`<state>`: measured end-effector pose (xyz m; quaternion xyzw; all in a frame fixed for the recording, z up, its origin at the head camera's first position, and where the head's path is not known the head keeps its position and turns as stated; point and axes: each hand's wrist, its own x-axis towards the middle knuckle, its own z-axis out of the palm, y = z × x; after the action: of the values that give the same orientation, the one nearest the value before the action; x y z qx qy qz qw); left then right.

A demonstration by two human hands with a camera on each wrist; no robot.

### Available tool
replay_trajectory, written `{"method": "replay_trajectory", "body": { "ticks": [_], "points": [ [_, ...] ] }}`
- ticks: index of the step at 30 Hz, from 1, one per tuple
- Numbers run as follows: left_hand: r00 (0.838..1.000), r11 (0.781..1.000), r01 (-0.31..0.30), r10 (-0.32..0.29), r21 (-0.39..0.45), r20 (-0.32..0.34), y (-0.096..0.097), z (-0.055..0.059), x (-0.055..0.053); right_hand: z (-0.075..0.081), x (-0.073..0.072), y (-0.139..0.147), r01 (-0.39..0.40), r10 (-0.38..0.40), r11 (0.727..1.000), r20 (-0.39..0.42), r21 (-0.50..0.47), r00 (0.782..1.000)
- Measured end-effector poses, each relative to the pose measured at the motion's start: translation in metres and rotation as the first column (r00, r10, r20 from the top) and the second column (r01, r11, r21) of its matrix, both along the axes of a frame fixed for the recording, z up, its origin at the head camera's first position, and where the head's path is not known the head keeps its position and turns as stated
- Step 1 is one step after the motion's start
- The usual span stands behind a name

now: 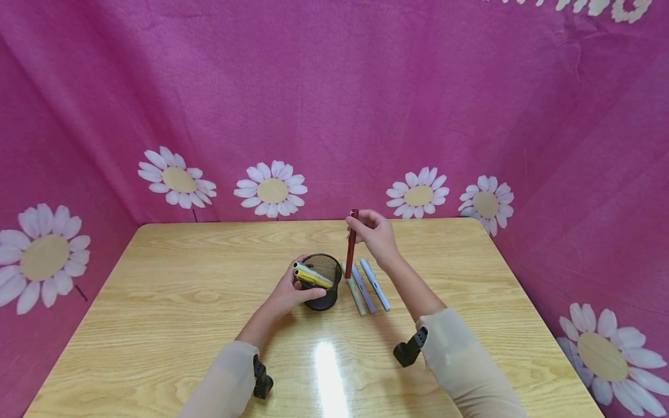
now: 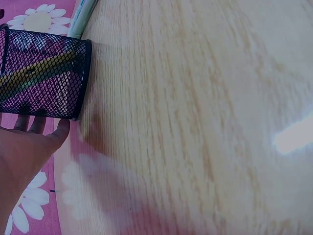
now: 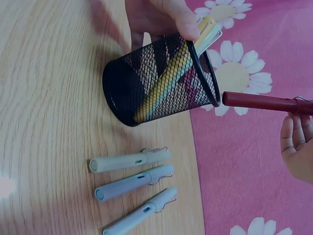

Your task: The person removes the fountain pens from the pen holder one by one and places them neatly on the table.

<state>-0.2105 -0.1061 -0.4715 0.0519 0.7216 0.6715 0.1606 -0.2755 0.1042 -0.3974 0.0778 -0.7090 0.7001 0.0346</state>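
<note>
Currently, left hand (image 1: pixel 284 295) grasps a black mesh cup (image 1: pixel 328 300), fingers and thumb curled round its wall. Whether the cup's base rests flat: cannot tell. Inside the cup, beside that thumb, a yellow pen (image 1: pixel 315 280) and a mint pen (image 1: pixel 309 270) lean together, ends projecting past the rim on the left hand's side.

Right hand (image 1: pixel 378 235) pinches a red pen (image 1: pixel 352 247) toward its upper end, above the tabletop (image 1: pixel 183 313). Pen hangs near-upright below the fingertips, slightly tilted; lower end sits just beside the cup's rim, on the side away from the left hand. Contact with the rim: cannot tell.

Three more pens lie side by side on the tabletop, below the right hand and nearer the person: pale green pen (image 1: pixel 356 297) closest to the cup, lavender pen (image 1: pixel 364 290) between, light blue pen (image 1: pixel 375 284) farthest from the left hand. Beyond both hands hangs a magenta cloth (image 1: pixel 334 104) with white daisies.
</note>
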Motion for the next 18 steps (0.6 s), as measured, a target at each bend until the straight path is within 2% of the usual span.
{"method": "replay_trajectory", "body": {
  "ticks": [4,18],
  "points": [
    [1.0,1.0,-0.007,0.007,0.008,0.017,0.0,0.001,0.0,-0.002,-0.001,0.005,0.012,-0.012,1.0,0.006,0.018,1.0],
    [1.0,1.0,-0.024,0.024,-0.015,0.009,0.001,0.002,0.003,-0.013,-0.004,0.027,0.044,-0.047,0.997,0.035,0.063,0.998]
  ]
}}
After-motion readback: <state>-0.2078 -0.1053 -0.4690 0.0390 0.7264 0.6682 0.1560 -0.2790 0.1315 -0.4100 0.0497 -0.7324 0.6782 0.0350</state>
